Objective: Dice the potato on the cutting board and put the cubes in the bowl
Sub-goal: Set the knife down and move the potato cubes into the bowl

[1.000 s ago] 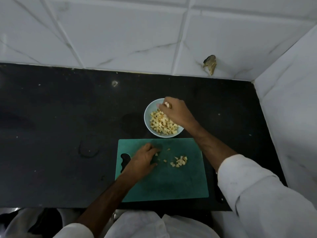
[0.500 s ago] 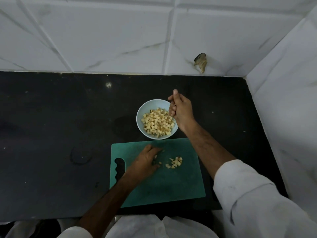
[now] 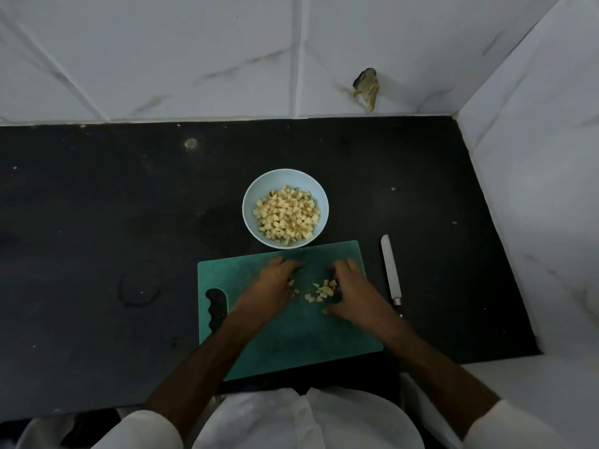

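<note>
A green cutting board (image 3: pixel 291 345) lies on the black counter in front of me. A small pile of pale potato cubes (image 3: pixel 322 290) sits near its middle. My left hand (image 3: pixel 275 283) rests on the board just left of the pile, with a couple of cubes at its fingertips. My right hand (image 3: pixel 353 290) is cupped against the pile's right side, fingers bent over the cubes and thumb stretched out on the board. Just behind the board stands a light blue bowl (image 3: pixel 251 222), holding several potato cubes (image 3: pixel 287 215).
A knife (image 3: pixel 390 270) lies on the black counter (image 3: pixel 97 238) just right of the board, blade pointing away from me. White tiled walls close off the back and the right side. A brownish scrap (image 3: pixel 366 87) sticks to the back wall.
My right hand has come back from over the bowl down to the board, beside the remaining cubes. The left hand has stayed on the board. The knife has come into view.
</note>
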A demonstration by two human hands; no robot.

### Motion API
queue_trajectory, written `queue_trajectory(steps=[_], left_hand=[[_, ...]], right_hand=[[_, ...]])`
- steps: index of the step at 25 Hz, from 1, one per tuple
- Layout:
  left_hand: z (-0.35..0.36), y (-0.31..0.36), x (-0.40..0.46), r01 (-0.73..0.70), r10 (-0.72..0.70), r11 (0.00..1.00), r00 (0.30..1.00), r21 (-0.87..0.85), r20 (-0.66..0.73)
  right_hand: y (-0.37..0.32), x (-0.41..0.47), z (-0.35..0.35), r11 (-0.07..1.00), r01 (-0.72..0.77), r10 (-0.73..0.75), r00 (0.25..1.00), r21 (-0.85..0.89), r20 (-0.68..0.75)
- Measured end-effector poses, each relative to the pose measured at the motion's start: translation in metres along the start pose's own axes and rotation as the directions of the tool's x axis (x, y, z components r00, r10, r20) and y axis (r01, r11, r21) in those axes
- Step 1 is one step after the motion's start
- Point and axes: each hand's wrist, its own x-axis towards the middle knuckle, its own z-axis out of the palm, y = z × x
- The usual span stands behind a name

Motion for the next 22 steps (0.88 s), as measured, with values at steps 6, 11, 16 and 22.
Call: queue_trajectory(steps=[6, 11, 16, 22], left_hand=[[0.005, 0.014, 0.006, -0.099, 0.101, 0.994, 0.994, 0.049, -0.046], [0.003, 0.017, -0.002, -0.039, 0.031, 0.99, 0.997, -0.137, -0.067], [0.001, 0.015, -0.015, 0.023, -0.058, 0.958, 0.991, -0.286, -0.118], [-0.009, -0.004, -0.02, -0.05, 0.035, 0.995, 0.985, -0.088, -0.169]], right_hand=[[-0.023, 0.023, 0.035, 0.998, 0.062, -0.058, 0.987, 0.023, -0.147], [-0.021, 0.027, 0.038, 0.992, 0.124, -0.121, 0.98, 0.014, -0.158], [-0.024, 0.028, 0.035, 0.979, 0.2, -0.203, 0.972, -0.032, -0.116], [-0.022, 0.028, -0.024, 0.885, -0.091, 0.017, 0.986, 0.456, 0.165]])
